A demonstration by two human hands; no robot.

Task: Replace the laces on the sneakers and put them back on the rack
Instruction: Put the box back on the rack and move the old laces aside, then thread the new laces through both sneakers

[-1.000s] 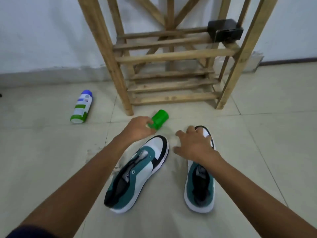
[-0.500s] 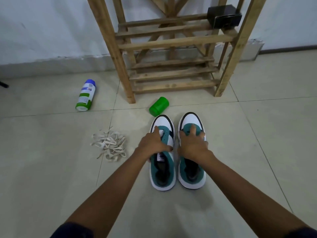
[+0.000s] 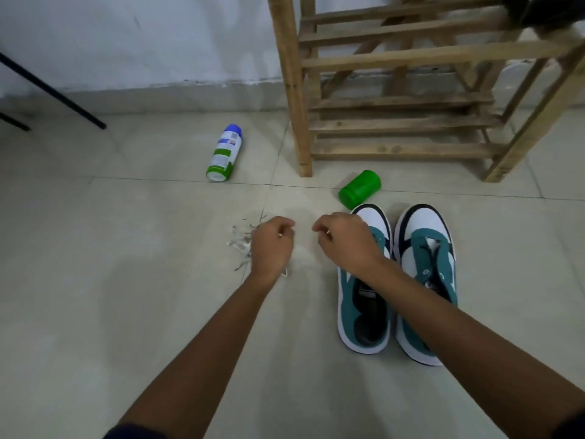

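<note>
Fingers of the left hand (image 3: 272, 245) curl down onto the pile of white laces (image 3: 242, 245), a bit of white showing at the fingertips, so it seems to pinch a lace; most of the pile is hidden beneath the hand. Fingers of the right hand (image 3: 346, 242) are curled too, with a speck of white at their tips, but whether they hold anything cannot be told. The right forearm crosses the left sneaker (image 3: 364, 315), which stands just beside the right sneaker (image 3: 425, 280), both unlaced, toes toward the wooden rack (image 3: 402, 125). The floor (image 3: 126, 312) is pale tile with thin grout lines, meeting a white wall (image 3: 142, 39). A green cap (image 3: 359, 189) lies near the left toe, and a spray can (image 3: 224, 153) lies on its side further left. Black legs (image 3: 50, 87) slant in at the left edge. A dark object (image 3: 544, 9) on the rack is cut off and blurred.
</note>
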